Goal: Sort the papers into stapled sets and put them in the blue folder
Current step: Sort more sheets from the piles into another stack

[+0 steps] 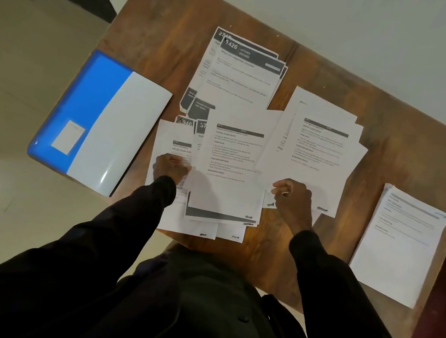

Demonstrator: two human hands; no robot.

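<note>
Still sorting: left hand (171, 166) pinching loose papers (231, 164); right hand (292, 197) pinching another sheet; blue folder (90, 103) at nine o'clock, nearer left.

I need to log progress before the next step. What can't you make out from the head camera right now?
- Staples: too small to see on the neat stack at right, or anywhere.
- Stapler: none in view.
- Blue folder: closed, contents hidden by its cover.
- Body text on the loose sheets: too small and soft to read.
- Lower sheets: covered by overlapping pages.
- Left hand and right hand: curled fingers hide any grip.
</note>
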